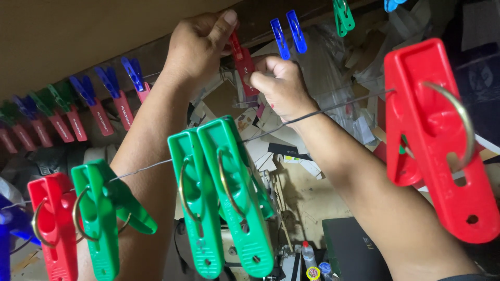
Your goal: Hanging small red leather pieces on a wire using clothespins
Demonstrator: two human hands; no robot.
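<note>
Cluttered workshop stuff fills the background: paper scraps, card offcuts and a sewing machine (245, 255) low down, with a brown wall (78, 36) behind the far line.

From the head camera, two wires cross the view. Along the near wire (333, 108) hang big pegs, a red peg (442, 140) at right, a pair of green pegs (224, 198) in the middle, another green and red one at left. Along the far wire (156, 74) runs a row of blue pegs (112, 80), each gripping a red strip (101, 117) (small labels or tags, by the look of them).

Both arms reach up past the near wire to the far one. The left hand (200, 44) is closed, thumb on top, pinching at the wire or a peg there; exactly what it grips I cannot tell. The right hand (281, 86) is curled, its fingertips clasping another red strip (244, 65) that stands nearly upright between the two hands.

My judgement: this strip is being clipped on or taken off the far wire. The next move calls for holding it steady at the wire while a peg's jaws are squeezed.
</note>
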